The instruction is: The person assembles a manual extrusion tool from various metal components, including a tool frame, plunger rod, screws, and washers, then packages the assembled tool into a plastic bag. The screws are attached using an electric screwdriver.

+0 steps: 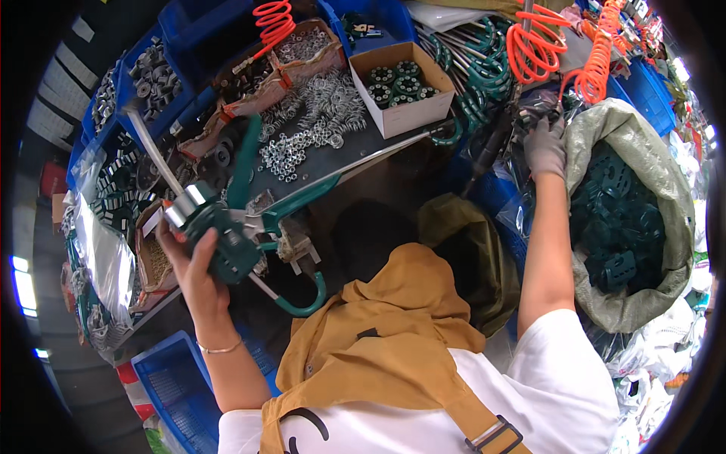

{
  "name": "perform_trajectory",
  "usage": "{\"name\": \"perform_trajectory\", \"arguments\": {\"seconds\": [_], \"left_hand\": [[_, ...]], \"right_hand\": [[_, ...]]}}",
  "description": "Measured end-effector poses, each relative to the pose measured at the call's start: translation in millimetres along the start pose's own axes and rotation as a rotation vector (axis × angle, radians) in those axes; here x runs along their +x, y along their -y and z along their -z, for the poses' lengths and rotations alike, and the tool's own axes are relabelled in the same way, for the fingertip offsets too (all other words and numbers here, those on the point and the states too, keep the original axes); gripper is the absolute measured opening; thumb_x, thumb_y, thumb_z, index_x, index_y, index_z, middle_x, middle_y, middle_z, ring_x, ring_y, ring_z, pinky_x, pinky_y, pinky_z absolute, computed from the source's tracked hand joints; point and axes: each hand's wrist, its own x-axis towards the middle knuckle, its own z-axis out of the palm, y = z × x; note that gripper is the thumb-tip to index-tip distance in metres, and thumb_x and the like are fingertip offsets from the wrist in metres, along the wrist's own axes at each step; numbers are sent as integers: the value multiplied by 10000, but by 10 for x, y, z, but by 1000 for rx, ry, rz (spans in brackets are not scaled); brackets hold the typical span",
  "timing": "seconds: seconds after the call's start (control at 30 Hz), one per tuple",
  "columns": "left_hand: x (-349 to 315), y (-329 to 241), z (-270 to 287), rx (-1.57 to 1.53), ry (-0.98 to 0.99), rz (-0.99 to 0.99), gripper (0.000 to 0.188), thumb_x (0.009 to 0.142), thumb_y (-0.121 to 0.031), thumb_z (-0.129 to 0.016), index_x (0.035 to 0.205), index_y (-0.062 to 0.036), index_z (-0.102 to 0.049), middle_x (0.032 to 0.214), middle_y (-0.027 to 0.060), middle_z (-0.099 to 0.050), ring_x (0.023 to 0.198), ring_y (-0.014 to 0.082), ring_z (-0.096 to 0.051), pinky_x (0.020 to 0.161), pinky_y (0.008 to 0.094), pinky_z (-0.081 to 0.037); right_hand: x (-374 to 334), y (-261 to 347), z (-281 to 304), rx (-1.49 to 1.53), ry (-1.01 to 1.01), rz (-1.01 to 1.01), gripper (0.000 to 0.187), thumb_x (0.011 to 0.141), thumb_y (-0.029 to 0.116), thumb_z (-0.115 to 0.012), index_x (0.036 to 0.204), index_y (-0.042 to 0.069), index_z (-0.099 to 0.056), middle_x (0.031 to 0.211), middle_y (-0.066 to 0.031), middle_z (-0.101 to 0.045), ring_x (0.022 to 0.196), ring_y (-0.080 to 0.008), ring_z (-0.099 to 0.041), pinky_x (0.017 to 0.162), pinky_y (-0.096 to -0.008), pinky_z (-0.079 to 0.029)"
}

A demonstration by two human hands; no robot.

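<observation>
My left hand is closed round the green body of a plastic-and-metal assembly, held above the bench's near left side. A bent metal tube rises from a shiny collar on it. Beside it are a long green lever and a green hook on a metal rod; whether these join the held piece I cannot tell. My right hand, in a grey glove, reaches far right. Its fingers curl at a dark object below an orange coiled hose; what they grip is unclear.
Loose nuts and springs cover the bench beside a white carton of round green parts. Blue bins of metal rollers stand at left. A woven sack of green parts is at right; a blue crate sits lower left.
</observation>
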Motion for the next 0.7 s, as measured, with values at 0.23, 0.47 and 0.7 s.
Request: {"name": "perform_trajectory", "arguments": {"seconds": [0.23, 0.47, 0.7], "left_hand": [[-280, -461, 495, -210, -183, -72, 358, 867, -100, -610, 1215, -21, -576, 1198, 151, -602, 1067, 271, -610, 875, 411, -538], [-560, -1286, 340, 694, -151, -429, 722, 718, -15, -731, 1359, 41, -403, 1256, 201, -528, 1114, 286, -565, 947, 414, -488], [-656, -1129, 397, 1606, -421, -802, 730, 733, -35, -768, 1365, 19, -408, 1305, 216, -479, 1166, 307, -530, 991, 432, -453]], "right_hand": [[-1597, -253, 531, 1097, 905, 242, 167, 849, 112, -548, 924, 9, -657, 722, -117, -619, 724, -174, -632, 705, -308, -522], [-2503, -399, -2341, 377, 1194, 279, 542, 871, 329, -575, 1277, -27, -534, 1313, -250, -520, 1237, -353, -482, 1061, -416, -366], [-2431, 181, -4025, 1020, 821, 139, 541, 880, 333, -581, 1291, -12, -511, 1296, -248, -517, 1214, -354, -489, 1028, -422, -387]]}}
